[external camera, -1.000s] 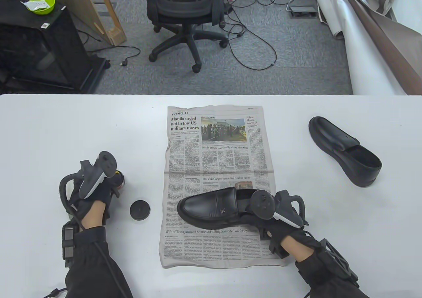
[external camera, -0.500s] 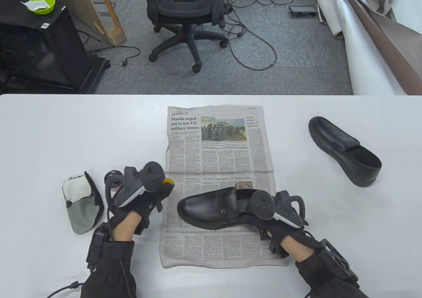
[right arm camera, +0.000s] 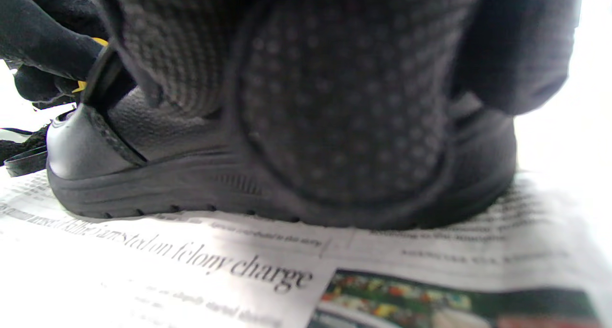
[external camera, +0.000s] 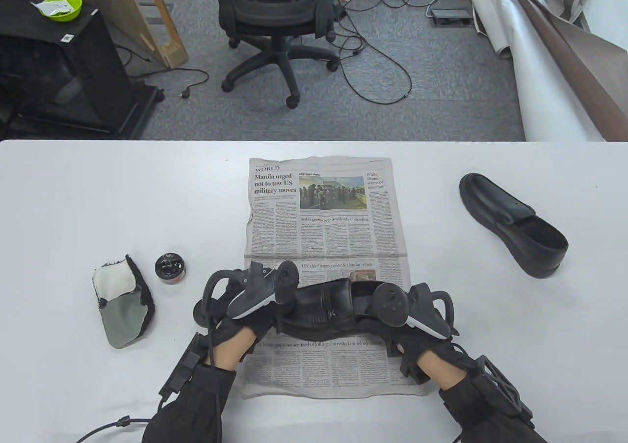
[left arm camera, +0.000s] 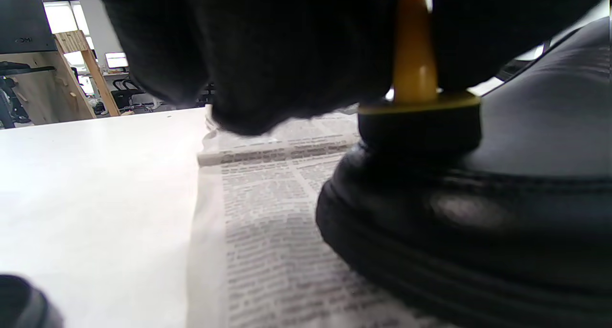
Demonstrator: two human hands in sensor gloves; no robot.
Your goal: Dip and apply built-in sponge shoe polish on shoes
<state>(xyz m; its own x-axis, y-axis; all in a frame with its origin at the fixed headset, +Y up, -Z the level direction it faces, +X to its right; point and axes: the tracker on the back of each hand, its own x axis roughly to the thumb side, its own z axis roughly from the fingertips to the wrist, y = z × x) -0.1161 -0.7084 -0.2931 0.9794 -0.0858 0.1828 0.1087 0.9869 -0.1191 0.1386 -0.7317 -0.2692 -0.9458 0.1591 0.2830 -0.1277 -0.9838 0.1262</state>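
A black loafer (external camera: 326, 310) lies on the newspaper (external camera: 324, 217), toe to the left. My left hand (external camera: 267, 305) pinches a sponge applicator by its yellow handle (left arm camera: 415, 55). Its black sponge (left arm camera: 420, 127) presses on the loafer's toe (left arm camera: 478, 213). My right hand (external camera: 387, 323) grips the loafer's heel, with the fingers (right arm camera: 344, 103) wrapped over its side. The open polish tin (external camera: 170, 268) stands left of the newspaper. Its black lid (external camera: 200, 314) peeks out beside my left wrist. In the table view the tracker hides the toe and the applicator.
A second black loafer (external camera: 512, 224) lies on the white table (external camera: 98, 193) at the right. A white and grey polishing mitt (external camera: 121, 300) rests left of the tin. Beyond the table's far edge are an office chair (external camera: 274, 16) and floor cables.
My left hand has travelled right from the polish tin to the loafer's toe, carrying the applicator. The mitt and tin are now uncovered. My right hand and the shoe have stayed put.
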